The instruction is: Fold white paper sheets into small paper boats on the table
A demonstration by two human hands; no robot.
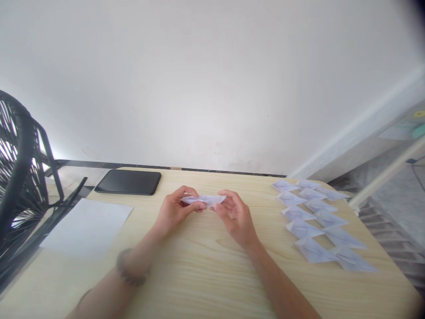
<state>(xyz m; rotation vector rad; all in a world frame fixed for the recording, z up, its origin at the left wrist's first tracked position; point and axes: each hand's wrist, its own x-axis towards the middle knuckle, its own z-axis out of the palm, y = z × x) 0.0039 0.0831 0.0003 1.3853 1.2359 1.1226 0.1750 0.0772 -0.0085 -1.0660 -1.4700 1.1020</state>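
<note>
A small folded white paper boat is held just above the table between both hands. My left hand pinches its left end, thumb in front and fingers behind. At the other end, my right hand grips the paper's right tip between thumb and fingers. Part of the folded paper is hidden behind the left fingers and thumb. A dark bead bracelet circles the left wrist.
Several folded paper boats lie in rows along the table's right side. White paper sheets rest at the left, below a black phone or tablet. A black woven chair stands left of the wooden table; a white wall rises behind.
</note>
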